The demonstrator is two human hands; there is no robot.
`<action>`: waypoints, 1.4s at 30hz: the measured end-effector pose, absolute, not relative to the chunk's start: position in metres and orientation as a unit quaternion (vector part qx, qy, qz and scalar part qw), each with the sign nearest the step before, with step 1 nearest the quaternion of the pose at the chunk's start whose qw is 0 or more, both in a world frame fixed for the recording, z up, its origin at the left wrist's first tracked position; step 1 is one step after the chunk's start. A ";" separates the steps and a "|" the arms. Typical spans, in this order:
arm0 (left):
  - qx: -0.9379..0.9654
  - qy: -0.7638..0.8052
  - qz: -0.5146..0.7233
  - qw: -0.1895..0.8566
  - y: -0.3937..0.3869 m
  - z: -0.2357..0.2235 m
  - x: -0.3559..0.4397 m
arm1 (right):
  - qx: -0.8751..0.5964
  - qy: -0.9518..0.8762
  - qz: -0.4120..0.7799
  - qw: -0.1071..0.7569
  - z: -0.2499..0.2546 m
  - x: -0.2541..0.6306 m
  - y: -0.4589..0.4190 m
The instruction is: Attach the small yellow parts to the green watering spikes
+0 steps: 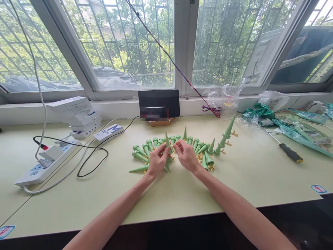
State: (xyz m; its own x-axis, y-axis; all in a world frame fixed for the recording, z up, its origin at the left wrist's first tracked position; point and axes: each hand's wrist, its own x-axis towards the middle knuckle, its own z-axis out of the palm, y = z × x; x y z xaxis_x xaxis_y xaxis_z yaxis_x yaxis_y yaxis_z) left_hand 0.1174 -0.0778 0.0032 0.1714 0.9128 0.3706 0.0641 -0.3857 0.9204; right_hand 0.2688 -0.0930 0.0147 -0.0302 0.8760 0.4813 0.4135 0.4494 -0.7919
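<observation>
So that right hand (187, 155) can presumably be served, green cone (167, 137) is held tip-up, clamped by left fingers (162, 149); right fingers (180, 146): grip cannot be told.

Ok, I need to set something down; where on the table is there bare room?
The table is bare between the stacked green cones and the screwdriver, and between the power strip and the left forearm, toward the front edge. Crowded: around the left hand and right hand, amid loose green cones, and far right, under plastic bags.
</observation>
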 end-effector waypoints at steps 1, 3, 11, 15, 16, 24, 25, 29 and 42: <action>0.643 0.383 0.520 0.411 -0.078 0.004 0.117 | -0.468 -0.686 0.221 0.511 0.015 0.269 -0.093; 0.637 0.389 0.520 0.415 -0.079 0.006 0.117 | -0.460 -0.701 0.205 0.505 0.014 0.270 -0.092; 0.638 0.373 0.527 0.419 -0.077 0.001 0.118 | -0.459 -0.717 0.166 0.498 0.013 0.270 -0.090; 0.650 0.364 0.521 0.417 -0.077 0.000 0.118 | -0.468 -0.710 0.175 0.496 0.013 0.271 -0.091; 0.652 0.363 0.520 0.415 -0.078 0.001 0.118 | -0.471 -0.709 0.179 0.494 0.013 0.272 -0.091; 0.659 0.356 0.520 0.411 -0.083 0.007 0.118 | -0.475 -0.712 0.167 0.490 0.012 0.273 -0.090; 0.661 0.354 0.521 0.408 -0.083 0.006 0.119 | -0.473 -0.716 0.157 0.489 0.012 0.274 -0.090; 0.666 0.352 0.526 0.395 -0.082 0.005 0.119 | -0.468 -0.731 0.123 0.482 0.011 0.274 -0.088; 0.695 0.337 0.526 0.356 -0.079 0.000 0.115 | -0.487 -0.685 0.260 0.476 0.019 0.272 -0.093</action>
